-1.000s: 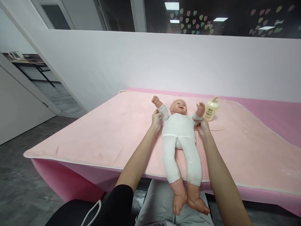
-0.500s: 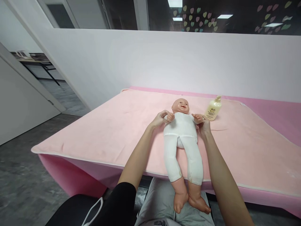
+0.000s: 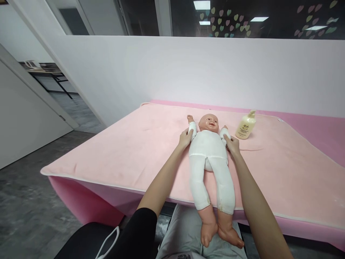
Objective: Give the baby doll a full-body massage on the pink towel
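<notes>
A baby doll (image 3: 208,146) with a white cloth body lies face up on a pink blanket (image 3: 115,151), its feet hanging past the near edge over my lap. My left hand (image 3: 185,137) is closed around the doll's arm on the left of the view, and that arm points up beside the head. On the other side, my right hand (image 3: 232,144) grips the doll's other arm, which is bent upward too. Part of each hand's grip is hidden behind the cloth arms. A pale yellow pump bottle (image 3: 245,125) stands just beyond my right hand.
The blanket covers a pink table (image 3: 309,126) set against a white wall (image 3: 188,72). Windows with heart stickers are above the wall. At the left are a door (image 3: 24,118) and the grey floor (image 3: 32,198). A black chair (image 3: 81,241) is at the lower left.
Both doll arms have swung upward from the chest to beside the head. My hands now hold the cloth arms lower down, away from the doll's hands.
</notes>
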`<state>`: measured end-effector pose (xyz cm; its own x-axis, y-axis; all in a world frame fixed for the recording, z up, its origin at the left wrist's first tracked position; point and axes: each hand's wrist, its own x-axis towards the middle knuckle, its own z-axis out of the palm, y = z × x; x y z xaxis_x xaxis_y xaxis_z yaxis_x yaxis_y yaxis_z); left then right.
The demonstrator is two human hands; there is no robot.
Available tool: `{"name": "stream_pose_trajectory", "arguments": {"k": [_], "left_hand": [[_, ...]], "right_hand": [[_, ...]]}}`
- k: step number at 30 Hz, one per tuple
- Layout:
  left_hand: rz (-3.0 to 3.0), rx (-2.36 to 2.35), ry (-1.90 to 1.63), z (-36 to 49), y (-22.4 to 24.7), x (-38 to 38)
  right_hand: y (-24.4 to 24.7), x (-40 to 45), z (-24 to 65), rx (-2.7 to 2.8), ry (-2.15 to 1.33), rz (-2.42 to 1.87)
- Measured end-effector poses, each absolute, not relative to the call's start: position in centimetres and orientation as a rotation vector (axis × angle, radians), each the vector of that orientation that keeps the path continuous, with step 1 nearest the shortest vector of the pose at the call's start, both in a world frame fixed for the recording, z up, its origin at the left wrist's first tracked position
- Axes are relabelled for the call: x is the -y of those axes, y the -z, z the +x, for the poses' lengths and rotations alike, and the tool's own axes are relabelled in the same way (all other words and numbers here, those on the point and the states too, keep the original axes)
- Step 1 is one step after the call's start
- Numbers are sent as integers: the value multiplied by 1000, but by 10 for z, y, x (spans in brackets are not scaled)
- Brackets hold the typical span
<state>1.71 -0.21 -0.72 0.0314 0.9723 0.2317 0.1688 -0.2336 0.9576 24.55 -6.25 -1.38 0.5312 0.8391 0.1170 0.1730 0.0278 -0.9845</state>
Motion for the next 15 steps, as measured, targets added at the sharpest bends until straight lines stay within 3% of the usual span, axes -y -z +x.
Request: {"name": "stream_pose_trajectory", "arguments": {"k": [9, 15], "left_hand": [[965, -958, -1349, 20, -7, 4], [1013, -884, -1360, 17, -13, 6]], "right_hand": [[0, 68, 246, 696, -945, -1227], [-1, 67, 248, 694, -970, -1028]]}}
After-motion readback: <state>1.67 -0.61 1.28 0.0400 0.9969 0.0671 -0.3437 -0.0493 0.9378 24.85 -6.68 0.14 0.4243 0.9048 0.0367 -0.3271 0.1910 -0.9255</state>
